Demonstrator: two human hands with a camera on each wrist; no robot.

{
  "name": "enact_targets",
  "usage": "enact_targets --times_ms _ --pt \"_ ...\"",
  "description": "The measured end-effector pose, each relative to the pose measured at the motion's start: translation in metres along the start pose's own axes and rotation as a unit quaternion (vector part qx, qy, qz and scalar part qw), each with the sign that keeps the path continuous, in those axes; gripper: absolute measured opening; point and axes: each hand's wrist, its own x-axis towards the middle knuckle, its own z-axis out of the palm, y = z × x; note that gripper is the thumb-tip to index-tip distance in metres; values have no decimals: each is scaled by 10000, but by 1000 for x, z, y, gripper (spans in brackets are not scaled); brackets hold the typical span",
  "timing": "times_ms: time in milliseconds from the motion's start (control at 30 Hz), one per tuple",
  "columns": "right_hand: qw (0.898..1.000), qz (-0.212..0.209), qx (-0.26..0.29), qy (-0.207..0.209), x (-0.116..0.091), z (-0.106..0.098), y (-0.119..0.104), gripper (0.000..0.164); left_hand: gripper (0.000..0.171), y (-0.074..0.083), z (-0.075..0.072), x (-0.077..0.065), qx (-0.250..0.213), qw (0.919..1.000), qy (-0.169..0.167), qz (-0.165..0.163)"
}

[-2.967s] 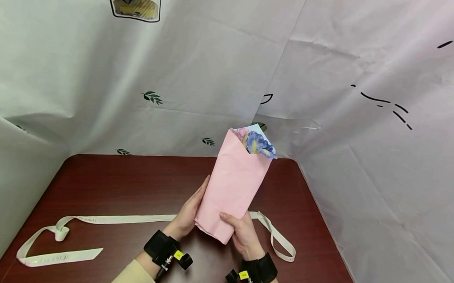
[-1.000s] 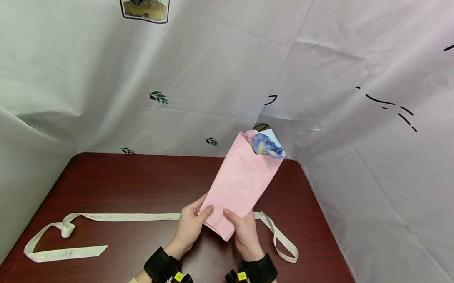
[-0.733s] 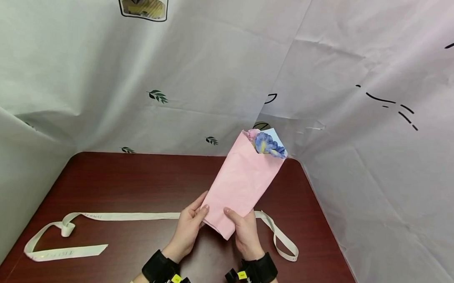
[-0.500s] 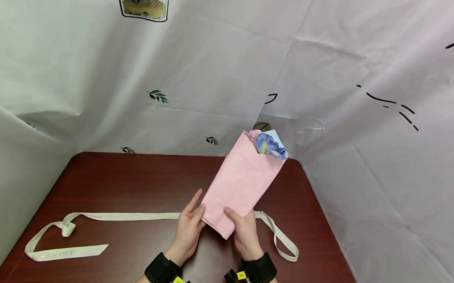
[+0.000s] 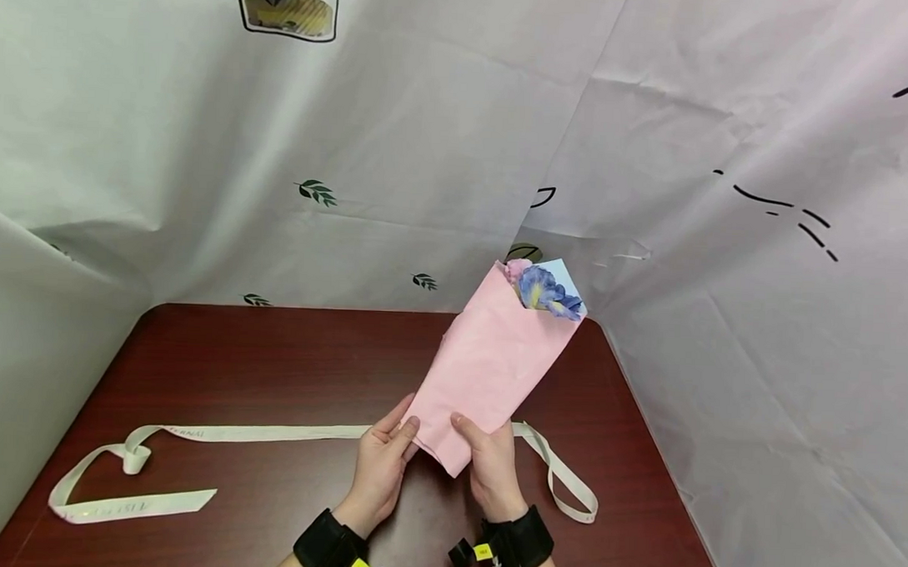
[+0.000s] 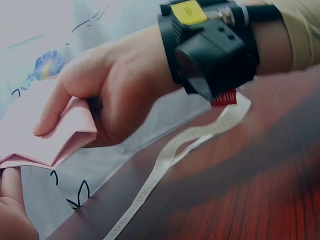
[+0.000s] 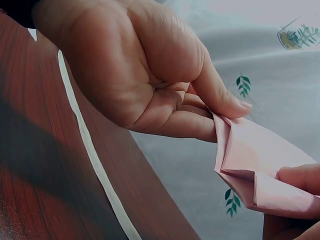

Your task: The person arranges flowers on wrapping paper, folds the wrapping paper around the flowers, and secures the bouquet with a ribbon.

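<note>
Smooth, tapered pink paper wrap (image 5: 492,364) has shifted rightward, gripped by the left hand (image 5: 378,463) and right hand (image 5: 493,467).

Creased pale sheeting (image 5: 444,133) hangs behind the table (image 5: 271,352) and along both its sides. Printed on it are green leaf sprigs (image 5: 317,193), a plant jar (image 5: 289,12) high up and black strokes (image 5: 762,199) on the right. The red-brown table has rounded far corners, and light leaves a dull sheen near its front.
</note>
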Motion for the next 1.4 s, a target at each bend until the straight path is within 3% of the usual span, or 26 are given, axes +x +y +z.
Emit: enact_targets --times_ms 167,333,433,533,600,733,833,900,967,1167,1400 --pt "10000 -8 22 -49 0 0 -1 60 49 2 0 0 -282 9987 148 -387" --pt "9999 33 97 -27 1 -2 0 57 31 6 0 -1 -253 9965 338 -727" --pt "9998 125 151 -55 2 -4 1 55 23 11 -3 0 126 9963 277 -801" --pt "9996 239 95 -139 2 -5 3 54 20 18 -6 3 1018 9931 135 -565" --pt "9993 295 -21 -218 2 -5 5 53 20 23 -8 5 1768 9839 101 -245" --pt "9983 328 -311 -377 1 -5 10 54 22 30 -10 10 3065 9513 57 329" --pt "9969 396 -465 -486 0 -4 15 55 20 33 -10 14 3600 9313 39 548" --pt "9962 487 -508 -522 -2 -3 19 55 21 34 -10 16 3742 9257 40 547" --pt "9953 599 -519 -552 -4 -2 21 57 25 36 -11 18 3748 9260 63 452" --pt "9912 762 -795 -731 -10 1 27 64 39 43 -16 26 3421 9392 291 75" --pt "9863 912 -1067 -865 -15 4 33 64 45 50 -18 34 2842 9556 667 401"
